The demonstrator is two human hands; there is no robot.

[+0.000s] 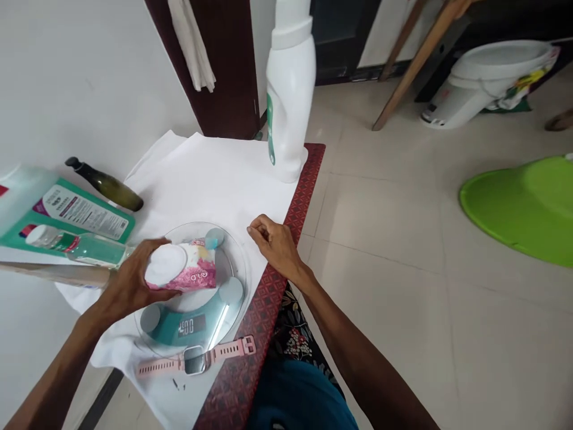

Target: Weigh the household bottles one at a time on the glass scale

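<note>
My left hand [129,280] is wrapped round the end of a pink and white pack of wipes [201,272] with a white lid. The pack is on or just above a round glass scale [179,334]; contact is hard to judge. Lit digits show on the scale's display. A smartwatch with a pink strap [230,350] lies along the scale's near edge. To the right of the scale, my right hand [277,242] rests at the table's edge, its fingers curled in and nothing visible in them.
A tall white bottle [290,89] stands at the far table corner. On the left are a green-labelled jug [89,212], a clear bottle [98,249] and a dark green bottle [110,186]. White cloth [224,179] covers the red-patterned table [250,334]. A bucket [474,83] stands on the floor.
</note>
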